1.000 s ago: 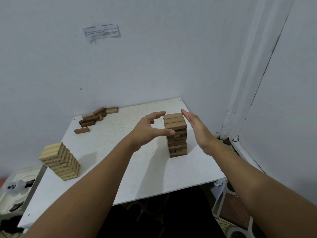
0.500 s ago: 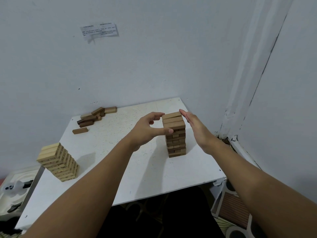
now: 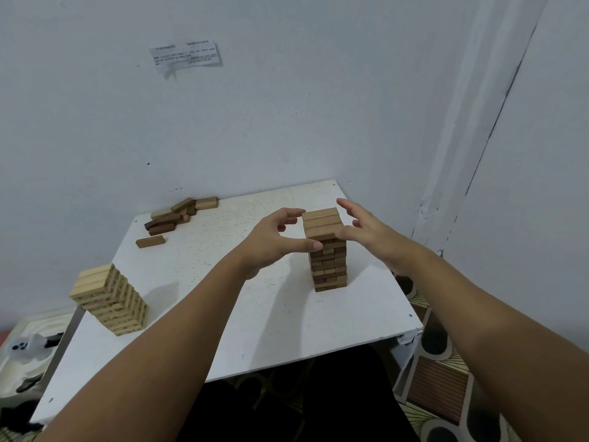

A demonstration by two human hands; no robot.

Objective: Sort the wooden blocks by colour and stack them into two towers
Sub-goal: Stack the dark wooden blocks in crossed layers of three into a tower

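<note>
We count two towers on the white square tabletop (image 3: pixel 223 314), one loose heap and one stray block. The dark brown wooden block tower (image 3: pixel 328 263) stands at the table's 2 o'clock, upright, with three side-by-side blocks forming its lighter-looking top layer. The pale wooden block tower (image 3: pixel 110 301) stands at 8 o'clock, well apart from the first, its layers crossed in alternate directions. The heap of mixed dark and pale loose blocks (image 3: pixel 180 213) lies at 11 o'clock against the wall; we cannot count its pieces exactly. A single dark brown loose block (image 3: pixel 150 241) lies flat just in front of that heap.

Both hands flank the top of the dark tower. The left hand (image 3: pixel 271 240) is spread wide, thumb tip touching the tower's near face just below the top layers, forefinger at the top layer's left edge. The right hand (image 3: pixel 366 229) is relaxed and spread, its thumb at the top layer's right near corner, fingers raised behind the tower. Neither hand grips a block.

Against half a second ago, the right hand has turned from a flat upright palm to a spread, cupping pose nearer the top layer. The left hand is unchanged. Both towers stand as before.

A printed paper notice (image 3: pixel 185 55) is stuck on the wall above.
</note>
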